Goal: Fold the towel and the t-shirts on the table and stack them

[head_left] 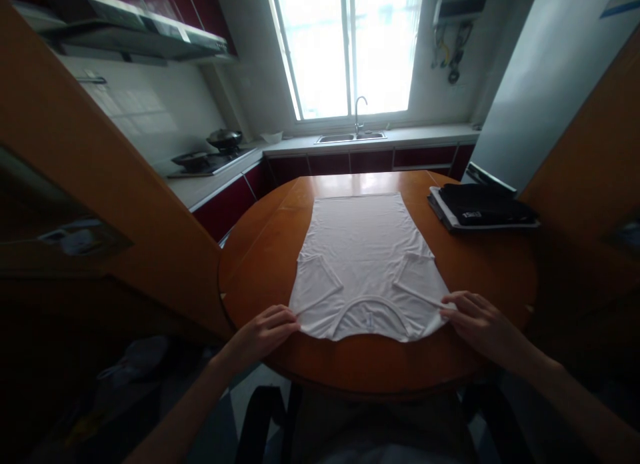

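A white T-shirt (365, 244) lies spread on the round wooden table (260, 244), its collar toward me and its hem at the far side. Both short sleeves are turned inward over the body. My left hand (267, 329) pinches the shirt's edge at the left shoulder, fingers closed. At the opposite shoulder, my right hand (473, 321) grips the fabric between thumb and fingers. Inside the neckline a small label shows faintly.
Folded dark and white clothes (480, 207) are stacked at the table's right. Beyond the table, a counter holds a sink (350, 137) and a stove (215, 163) with pans. A pale, tall appliance or panel (535, 84) stands on the right; chair arms (263, 417) are below me.
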The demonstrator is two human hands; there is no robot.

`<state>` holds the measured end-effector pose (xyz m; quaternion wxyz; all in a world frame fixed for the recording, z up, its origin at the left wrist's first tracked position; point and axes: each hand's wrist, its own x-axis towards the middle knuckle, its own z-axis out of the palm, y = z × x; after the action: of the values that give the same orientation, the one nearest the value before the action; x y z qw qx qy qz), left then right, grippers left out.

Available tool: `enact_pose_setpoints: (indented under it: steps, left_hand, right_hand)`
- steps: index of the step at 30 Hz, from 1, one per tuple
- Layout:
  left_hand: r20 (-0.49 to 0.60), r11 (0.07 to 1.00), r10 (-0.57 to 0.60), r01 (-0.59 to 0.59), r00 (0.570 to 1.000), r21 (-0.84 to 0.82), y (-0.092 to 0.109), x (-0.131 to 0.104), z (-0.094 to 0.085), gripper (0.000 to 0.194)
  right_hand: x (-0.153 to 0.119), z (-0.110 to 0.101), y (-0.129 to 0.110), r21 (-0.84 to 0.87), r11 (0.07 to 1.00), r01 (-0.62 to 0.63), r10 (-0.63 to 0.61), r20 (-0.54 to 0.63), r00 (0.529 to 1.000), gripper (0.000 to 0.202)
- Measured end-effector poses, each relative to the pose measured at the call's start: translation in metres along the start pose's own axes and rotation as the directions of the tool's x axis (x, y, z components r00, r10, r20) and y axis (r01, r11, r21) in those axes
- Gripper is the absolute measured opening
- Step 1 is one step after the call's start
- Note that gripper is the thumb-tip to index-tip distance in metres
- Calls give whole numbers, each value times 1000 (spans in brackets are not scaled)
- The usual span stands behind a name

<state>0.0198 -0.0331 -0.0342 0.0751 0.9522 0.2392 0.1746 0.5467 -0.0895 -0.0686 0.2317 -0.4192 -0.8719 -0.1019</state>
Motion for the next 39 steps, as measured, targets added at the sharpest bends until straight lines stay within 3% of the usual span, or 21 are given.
enact_pose_setpoints:
  steps: [13,21,25,31,36,39]
  left_hand:
    - [26,999,30,-30,999,19,-3,-2,-14,32]
    - [114,997,60,-65,992,44,-15,0,-8,28]
    - [32,998,55,-54,998,-11,-16,6,-6,30]
    - [-170,977,-133,100,976,-190,-14,22,0,22]
    - [-295,917,-334,236,895,-321,-26,41,2,20]
    - [-316,864,-441,303,840,-402,-41,57,-1,25]
  right_hand:
    - [-1,0,3,127,991,-34,37,-21,999,21]
    - [-1,2,5,125,992,-23,26,-21,999,19]
    - [5,0,4,142,989,-27,34,-51,998,21]
    - [15,3,6,258,959,-116,146,-100,984,21]
    - [43,0,14,464,858,-220,301,-108,947,20]
    - [66,-1,28,547,785,-291,395,-81,915,27]
